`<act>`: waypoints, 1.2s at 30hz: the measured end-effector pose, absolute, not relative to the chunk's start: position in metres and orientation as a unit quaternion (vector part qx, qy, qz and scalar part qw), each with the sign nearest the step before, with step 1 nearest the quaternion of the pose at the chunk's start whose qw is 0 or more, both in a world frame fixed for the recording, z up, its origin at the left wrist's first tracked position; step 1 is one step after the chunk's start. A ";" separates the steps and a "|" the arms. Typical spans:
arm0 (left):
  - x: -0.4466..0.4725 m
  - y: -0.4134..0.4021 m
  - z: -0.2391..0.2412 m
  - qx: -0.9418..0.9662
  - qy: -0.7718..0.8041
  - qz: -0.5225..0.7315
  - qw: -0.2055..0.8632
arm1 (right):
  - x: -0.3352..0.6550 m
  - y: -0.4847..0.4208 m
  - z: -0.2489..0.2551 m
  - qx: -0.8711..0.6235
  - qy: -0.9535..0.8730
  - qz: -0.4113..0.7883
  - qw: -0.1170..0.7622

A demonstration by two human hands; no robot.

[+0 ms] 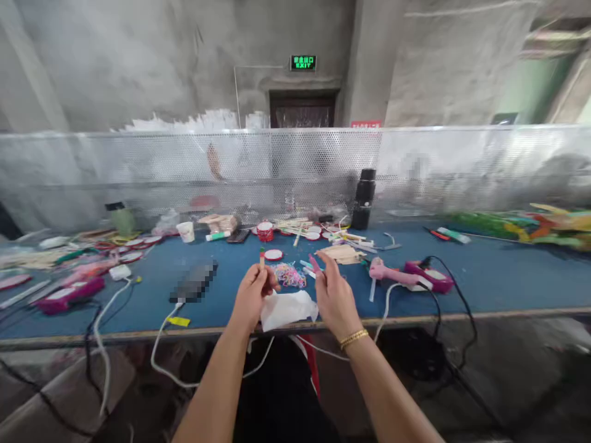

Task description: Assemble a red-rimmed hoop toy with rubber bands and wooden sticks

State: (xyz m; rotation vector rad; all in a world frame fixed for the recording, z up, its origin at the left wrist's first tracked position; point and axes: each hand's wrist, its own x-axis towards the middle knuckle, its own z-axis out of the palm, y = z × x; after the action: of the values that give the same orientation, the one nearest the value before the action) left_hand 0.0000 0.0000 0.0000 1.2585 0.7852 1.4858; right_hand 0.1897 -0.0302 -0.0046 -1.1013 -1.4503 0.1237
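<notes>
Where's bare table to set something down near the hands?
Bare blue patches: between the phone and left hand; right of the pink glue gun toward the table edge. Crowded: back row by the black bottle and far left.

Bare forearms — gold bracelet (353, 338) on right wrist

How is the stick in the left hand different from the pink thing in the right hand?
The stick in the left hand is pale wood with a red and green tip; the pink piece in the right hand is pink all over. The stick stands upright, while the pink piece leans to the left. The left hand is curled in a fist around the stick; the right hand pinches the pink piece with its fingertips. Both are small, thin and held above the blue table.
</notes>
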 end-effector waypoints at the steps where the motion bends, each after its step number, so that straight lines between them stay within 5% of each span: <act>1: 0.000 0.001 0.000 0.512 0.322 0.619 0.501 | 0.181 -0.033 -0.004 -0.448 -0.636 0.078 0.624; 13: 0.005 0.002 0.003 0.480 0.290 0.653 0.510 | 0.138 -0.041 -0.002 -0.248 -0.548 0.336 0.725; 21: 0.007 -0.005 0.033 0.462 0.229 0.685 0.515 | 0.129 -0.039 -0.017 -0.214 -0.508 0.383 0.741; 26: 0.010 -0.011 0.040 0.431 0.283 0.720 0.465 | 0.112 -0.039 -0.024 -0.215 -0.489 0.360 0.765; 36: 0.008 -0.003 0.008 0.592 0.412 0.579 0.381 | 0.101 -0.023 -0.001 -0.253 -0.442 0.169 0.844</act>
State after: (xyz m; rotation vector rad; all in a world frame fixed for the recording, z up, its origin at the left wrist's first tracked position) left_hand 0.0077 -0.0026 0.0076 1.5118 1.0507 1.4769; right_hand 0.1006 -0.0233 -0.0011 -0.5340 -0.9336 0.3558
